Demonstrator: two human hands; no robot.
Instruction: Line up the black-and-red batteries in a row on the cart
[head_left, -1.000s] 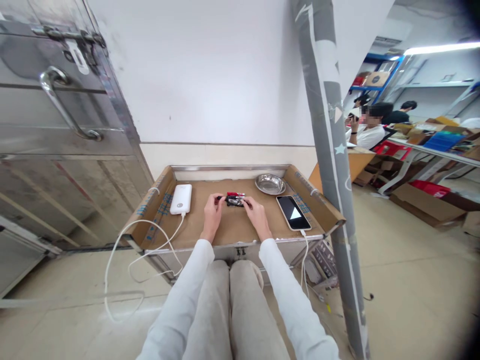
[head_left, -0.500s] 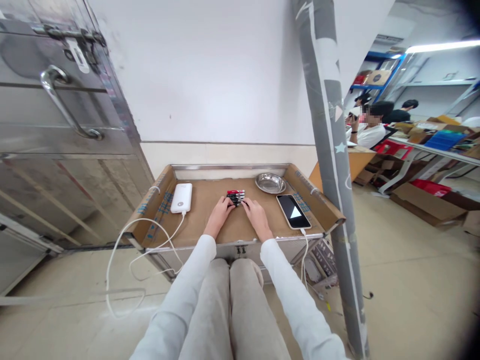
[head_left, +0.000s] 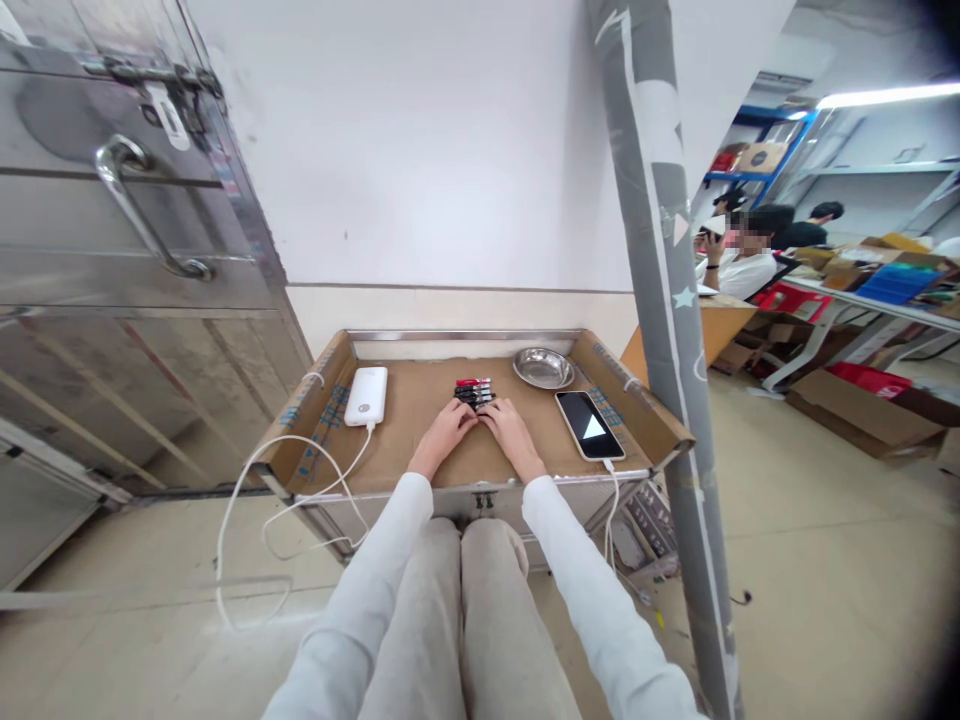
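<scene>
A small row of thin pen-like sticks [head_left: 472, 390], one red and several black with silvery ends, lies side by side on the brown cardboard lining [head_left: 420, 380] of a metal cart. My left hand [head_left: 445, 432] is at the near left of the row, its fingers curled together. Opposite it, my right hand [head_left: 513, 434] rests at the near right with fingers bent inward. The fingertips of both hands almost meet at the nearest black stick. Whatever lies between them is too small and too covered to make out.
On the left lies a white power bank [head_left: 367, 396] with a white cable looping off the cart. A steel bowl [head_left: 543, 368] and a phone [head_left: 589, 425] on a cable sit at right. A wrapped grey pole [head_left: 660, 250] leans beside the cart. People sit farther right.
Both hands have slid slightly toward me and closer together, uncovering more of the black sticks. The view has shifted a little.
</scene>
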